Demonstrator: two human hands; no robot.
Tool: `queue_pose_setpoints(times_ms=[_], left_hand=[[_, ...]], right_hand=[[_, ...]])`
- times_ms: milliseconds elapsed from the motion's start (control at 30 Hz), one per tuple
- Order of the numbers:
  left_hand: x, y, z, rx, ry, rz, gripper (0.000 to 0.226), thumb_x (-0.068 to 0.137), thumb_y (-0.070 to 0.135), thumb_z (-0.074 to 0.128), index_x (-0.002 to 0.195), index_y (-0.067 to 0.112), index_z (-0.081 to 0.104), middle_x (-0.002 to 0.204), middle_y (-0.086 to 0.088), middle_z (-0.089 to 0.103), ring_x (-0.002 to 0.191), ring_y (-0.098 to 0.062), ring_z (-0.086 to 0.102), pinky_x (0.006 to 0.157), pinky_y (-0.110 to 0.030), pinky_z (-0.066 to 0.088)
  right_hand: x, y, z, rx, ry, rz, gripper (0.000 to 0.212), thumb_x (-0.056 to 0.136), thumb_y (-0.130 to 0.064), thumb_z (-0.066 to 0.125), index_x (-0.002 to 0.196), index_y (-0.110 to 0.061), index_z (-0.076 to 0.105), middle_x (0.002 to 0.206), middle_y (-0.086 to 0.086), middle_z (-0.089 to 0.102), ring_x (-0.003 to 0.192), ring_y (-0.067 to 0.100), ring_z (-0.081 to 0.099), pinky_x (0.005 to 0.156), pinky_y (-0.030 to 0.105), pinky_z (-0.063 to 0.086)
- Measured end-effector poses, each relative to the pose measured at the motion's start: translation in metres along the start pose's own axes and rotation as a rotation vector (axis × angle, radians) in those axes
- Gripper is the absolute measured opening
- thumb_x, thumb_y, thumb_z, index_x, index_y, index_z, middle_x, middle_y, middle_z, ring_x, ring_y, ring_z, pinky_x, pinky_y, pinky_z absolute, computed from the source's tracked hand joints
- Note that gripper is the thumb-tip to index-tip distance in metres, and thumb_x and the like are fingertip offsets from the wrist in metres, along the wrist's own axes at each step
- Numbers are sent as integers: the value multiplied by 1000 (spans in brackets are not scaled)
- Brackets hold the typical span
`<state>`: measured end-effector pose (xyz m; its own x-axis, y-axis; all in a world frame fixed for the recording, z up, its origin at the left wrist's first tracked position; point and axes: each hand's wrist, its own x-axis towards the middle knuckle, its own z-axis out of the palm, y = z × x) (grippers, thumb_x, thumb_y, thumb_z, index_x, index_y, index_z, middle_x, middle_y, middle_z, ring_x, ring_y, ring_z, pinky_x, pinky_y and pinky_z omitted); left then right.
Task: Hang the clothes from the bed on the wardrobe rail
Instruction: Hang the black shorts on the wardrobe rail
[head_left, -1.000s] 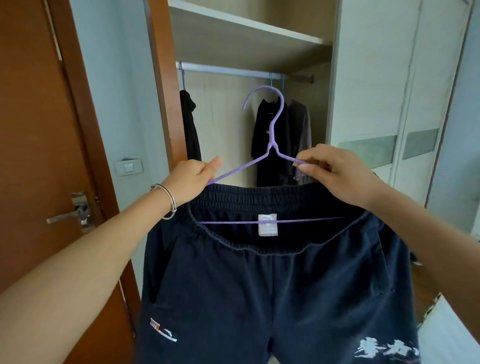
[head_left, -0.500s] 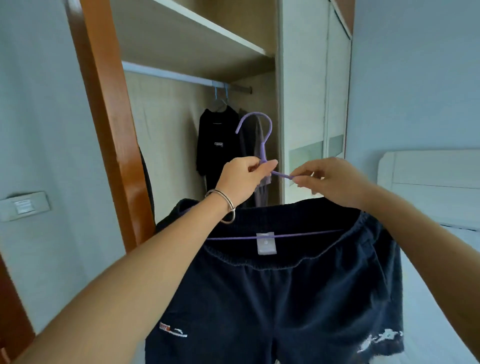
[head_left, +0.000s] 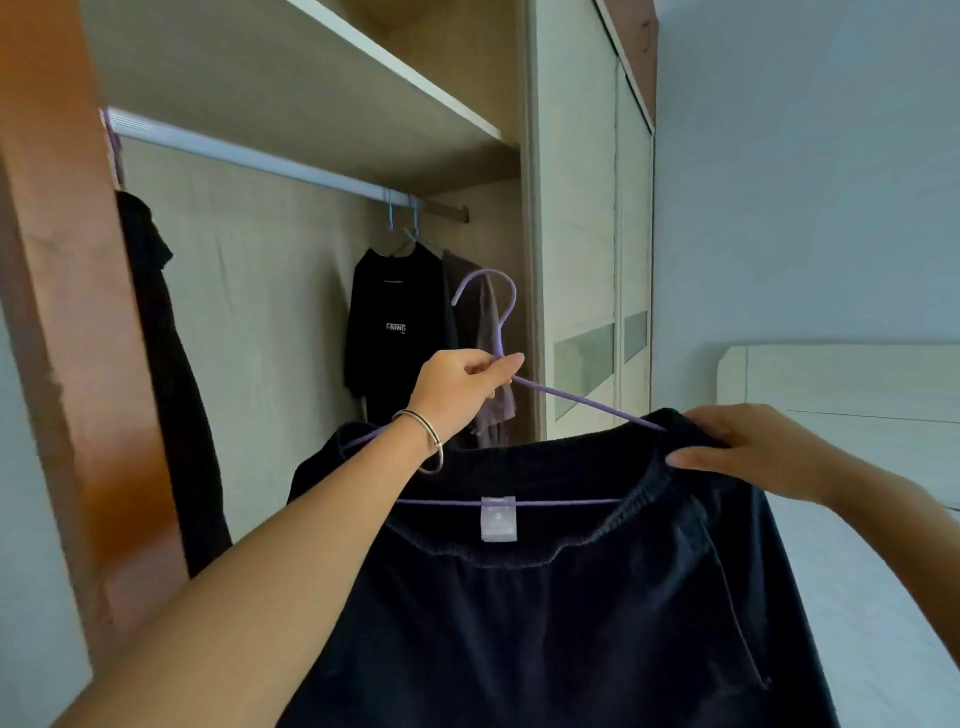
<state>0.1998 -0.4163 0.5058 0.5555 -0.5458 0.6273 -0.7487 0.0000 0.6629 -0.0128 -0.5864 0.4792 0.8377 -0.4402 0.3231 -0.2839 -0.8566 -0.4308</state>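
Pinching the neck of a purple wire hanger (head_left: 571, 397) just under its hook, left hand (head_left: 460, 387) closed tight on the wire, a thin metal bangle (head_left: 423, 441) loose on the wrist. Gripping the waistband at the hanger's right shoulder, right hand (head_left: 748, 449) with thumb in front of the cloth and fingers over its top edge. Draped over the hanger's lower bar, dark navy shorts (head_left: 545, 623), elastic waistband uppermost, small pale label (head_left: 498, 518) hanging at the middle of the bar, cloth falling out of the bottom of the view. Held up in front of the open wardrobe, hook free in the air, below the silver rail (head_left: 249, 156) and not on it. Already hanging from the rail's far right end, a black top with white lettering (head_left: 397, 332) on a blue hanger, and just right of it a grey garment (head_left: 485, 353), partly behind the purple hook. At the rail's left end, another dark garment (head_left: 166, 374) against the wooden frame. Above the rail, a pale shelf (head_left: 311, 88). To the right of the shorts, the bed (head_left: 883, 597) with its white headboard against the wall.
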Motion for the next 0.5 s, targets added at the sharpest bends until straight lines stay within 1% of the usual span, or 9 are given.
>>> queue_pose_setpoints(times_ms=[33,67,133,200,267,333,400,433,500], left_hand=[[11,-10,0,0,11,-8,36,85,38,60,50,27,56,37,12,47,39,-1,43,42,-4,31],[23,-21,0,-2,28,-22,38,85,37,59,48,27,54,39,11,46,41,-2,42,45,-5,31],[49,-44,-4,3,64,-51,43,87,37,57,46,25,50,39,11,45,42,-1,41,47,-5,33],[79,-67,-10,12,83,-84,40,88,37,55,50,24,51,47,11,46,49,0,43,54,-6,35],[111,-87,-19,14,116,-128,34,90,38,52,60,23,58,61,8,49,62,-3,46,63,-11,36],[145,-100,-30,54,208,-167,29,90,39,50,76,20,66,69,7,54,73,-5,51,65,-13,37],[177,-105,-47,172,312,-168,30,92,38,46,92,17,67,75,4,57,79,-13,52,67,-19,39],[188,-104,-58,266,347,-163,29,93,37,45,97,17,66,81,0,58,83,-16,52,70,-24,40],[203,-99,-85,427,408,-162,31,93,31,46,112,12,63,98,-7,61,96,-20,56,83,-26,41]], right_hand=[[15,-1,4,16,18,-24,18,84,-36,62,79,-18,63,66,-3,60,62,12,56,53,13,40],[32,-3,8,29,29,-55,24,85,-37,61,74,-16,61,63,-1,56,57,13,52,51,14,37],[71,-7,18,61,26,-121,28,86,-36,58,79,-10,63,64,2,55,57,12,49,52,15,36],[113,-14,27,129,-10,-183,29,88,-35,56,82,-8,64,61,-3,56,54,7,52,50,11,38],[160,-21,35,259,-37,-236,27,89,-33,56,81,-8,66,62,0,63,57,7,62,56,13,47],[206,-32,41,432,-47,-260,23,89,-27,57,82,-9,69,69,6,70,65,15,69,63,24,55],[248,-48,43,614,-78,-266,20,88,-21,60,80,-7,71,68,5,73,63,16,70,60,27,58],[268,-59,44,688,-100,-265,20,87,-20,60,80,-5,71,70,8,73,63,19,70,61,29,58],[303,-83,44,809,-130,-265,20,87,-19,61,80,-4,71,72,11,73,60,20,69,57,27,58]])
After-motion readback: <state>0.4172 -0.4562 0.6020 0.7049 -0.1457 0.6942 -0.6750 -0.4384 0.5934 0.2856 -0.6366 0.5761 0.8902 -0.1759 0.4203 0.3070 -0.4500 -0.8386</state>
